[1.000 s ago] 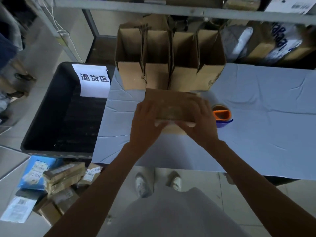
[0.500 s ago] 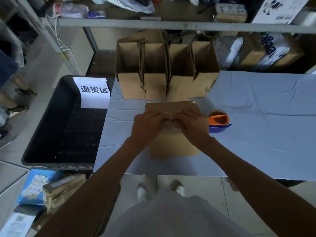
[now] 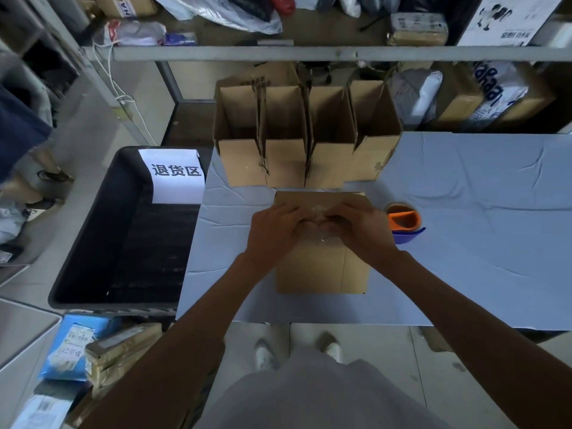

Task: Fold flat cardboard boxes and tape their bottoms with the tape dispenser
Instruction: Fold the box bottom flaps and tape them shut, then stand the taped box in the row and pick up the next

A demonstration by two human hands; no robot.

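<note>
On the table [image 3: 464, 187], left hand [image 3: 272, 232] and right hand [image 3: 362, 232] both pressing the cardboard box [image 3: 322, 267], tape dispenser [image 3: 404, 222] beside.

Your left hand [image 3: 272, 233] and right hand [image 3: 362, 232] press together atop the brown cardboard box [image 3: 322, 267]; the orange-and-blue tape dispenser [image 3: 404, 222] sits just right of your right hand.

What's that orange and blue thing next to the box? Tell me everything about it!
That is the tape dispenser. It has an orange plastic top and a blue plastic part below, with a brownish roll of tape showing behind the orange. It rests on the pale blue table cover, just right of the cardboard box and close to the right hand. No hand holds it; whether the right hand brushes it is unclear.
</note>
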